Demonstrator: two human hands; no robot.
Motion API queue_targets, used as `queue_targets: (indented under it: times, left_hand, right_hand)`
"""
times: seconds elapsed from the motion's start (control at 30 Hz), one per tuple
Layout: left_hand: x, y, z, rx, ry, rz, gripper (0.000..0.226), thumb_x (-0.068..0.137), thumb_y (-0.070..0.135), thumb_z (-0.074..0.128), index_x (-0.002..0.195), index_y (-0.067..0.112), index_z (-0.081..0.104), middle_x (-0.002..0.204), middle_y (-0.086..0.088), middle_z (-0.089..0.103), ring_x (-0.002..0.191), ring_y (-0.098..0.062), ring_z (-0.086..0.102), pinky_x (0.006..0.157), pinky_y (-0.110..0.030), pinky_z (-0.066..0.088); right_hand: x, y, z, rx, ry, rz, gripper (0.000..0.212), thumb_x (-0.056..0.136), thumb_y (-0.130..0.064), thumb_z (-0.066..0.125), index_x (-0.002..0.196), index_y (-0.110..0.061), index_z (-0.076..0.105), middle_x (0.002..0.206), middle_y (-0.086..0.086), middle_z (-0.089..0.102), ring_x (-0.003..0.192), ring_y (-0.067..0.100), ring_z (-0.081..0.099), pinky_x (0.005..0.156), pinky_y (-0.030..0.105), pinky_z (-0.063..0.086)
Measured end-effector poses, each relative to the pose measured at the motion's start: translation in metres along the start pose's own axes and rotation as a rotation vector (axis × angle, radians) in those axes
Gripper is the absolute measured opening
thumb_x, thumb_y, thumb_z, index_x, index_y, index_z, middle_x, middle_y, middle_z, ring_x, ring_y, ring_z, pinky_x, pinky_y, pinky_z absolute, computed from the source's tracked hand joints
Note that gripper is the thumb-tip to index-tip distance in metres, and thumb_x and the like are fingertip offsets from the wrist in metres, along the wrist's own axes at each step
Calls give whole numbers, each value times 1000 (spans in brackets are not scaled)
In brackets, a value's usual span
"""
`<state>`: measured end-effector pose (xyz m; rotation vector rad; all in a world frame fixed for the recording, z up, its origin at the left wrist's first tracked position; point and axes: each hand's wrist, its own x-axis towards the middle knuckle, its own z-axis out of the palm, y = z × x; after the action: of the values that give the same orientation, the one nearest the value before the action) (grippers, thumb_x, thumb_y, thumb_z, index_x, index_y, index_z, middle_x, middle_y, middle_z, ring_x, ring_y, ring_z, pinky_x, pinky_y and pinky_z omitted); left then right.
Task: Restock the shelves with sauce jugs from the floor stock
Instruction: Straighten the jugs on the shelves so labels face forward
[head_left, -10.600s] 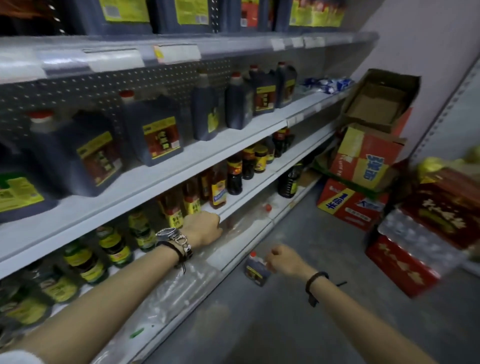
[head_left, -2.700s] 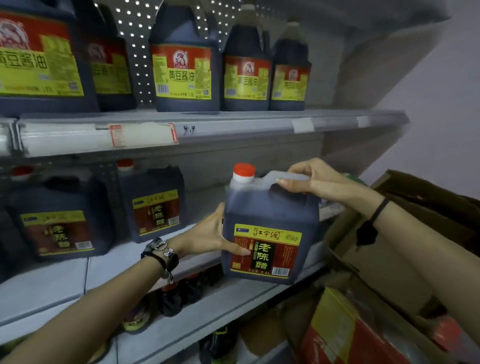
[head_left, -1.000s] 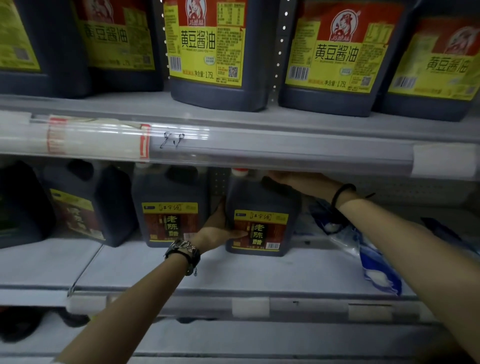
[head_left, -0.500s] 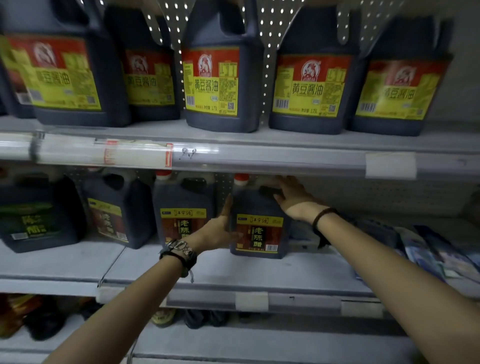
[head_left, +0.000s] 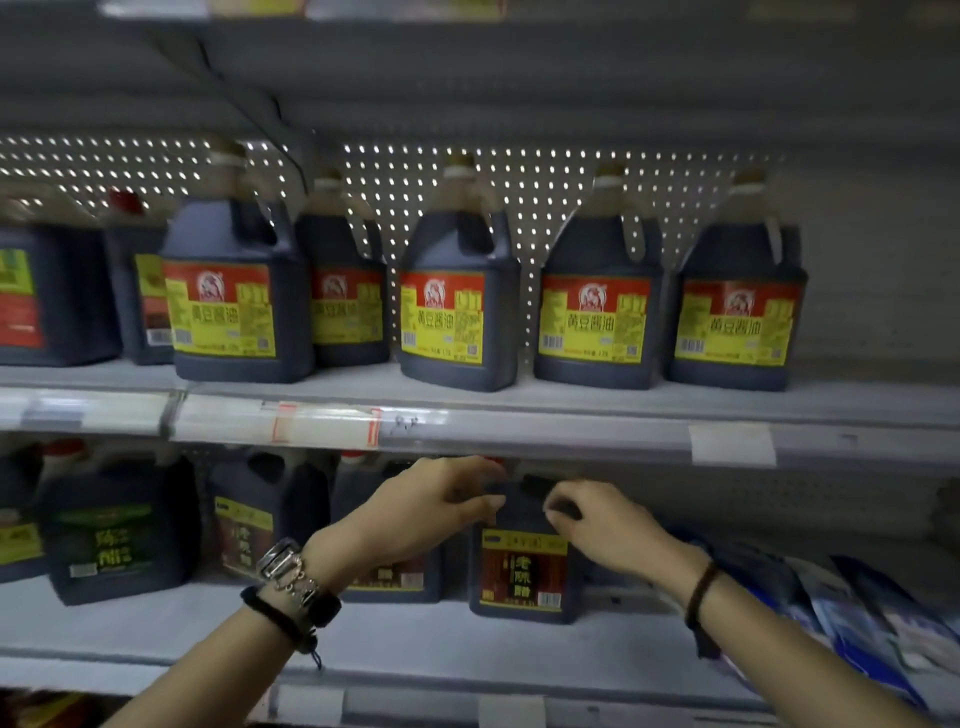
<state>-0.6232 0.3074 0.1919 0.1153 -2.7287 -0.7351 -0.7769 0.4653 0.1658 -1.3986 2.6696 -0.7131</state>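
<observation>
Left hand (head_left: 426, 514) loose on jug (head_left: 522, 571); right hand (head_left: 602, 525) curled near handle, grip unclear. Snag could topple jug off shelf (head_left: 415, 639) front edge.

Left hand (head_left: 431, 512) extended forward, fingers relaxed, right hand (head_left: 605, 522) curled

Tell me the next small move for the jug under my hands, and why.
Probably let go and draw both hands back. The jug stands upright on the lower shelf, label forward, beside its matching neighbour. The left hand and right hand are only at its top, so it seems placed.
</observation>
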Motion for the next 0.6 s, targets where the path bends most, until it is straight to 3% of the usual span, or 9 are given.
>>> queue_targets:
  times: [0.13,0.27,0.4,0.47,0.6]
  left_hand:
    - [-21,18,-28,-102,54,51,23,94,33,54,115,26,62,88,7,72,82,-5,68,78,-25,56]
    - [-37,17,-51,-119,181,48,17,94,28,55,107,22,64,81,2,71,71,-11,68,70,-26,57]
    - [-42,-3,-73,-181,304,1,11,95,24,54,100,22,65,67,5,64,58,-9,62,58,-20,49]
    - [-44,-14,-84,-222,353,-19,10,96,20,54,94,20,65,64,4,62,52,-3,57,51,-14,44]
    - [-51,-36,-104,-247,406,-40,14,95,19,56,84,23,64,63,4,62,50,-4,55,50,-15,44]
  right_hand:
    - [-20,-26,-17,43,-45,-58,13,93,-34,52,84,-39,61,97,-15,64,93,3,59,85,33,51]
    - [-36,-57,-32,142,11,-136,15,94,-29,53,88,-29,66,87,-12,68,87,1,61,84,28,51]
    - [-36,-85,-46,227,92,-170,17,95,-22,52,89,-21,68,77,-9,69,74,-4,61,70,13,45]
    - [-30,-96,-50,294,117,-171,17,95,-18,52,88,-18,67,74,-7,70,68,-4,62,64,13,44]
    - [-15,-118,-50,466,195,-144,18,95,-17,52,89,-16,69,76,-2,71,74,8,64,67,21,49]
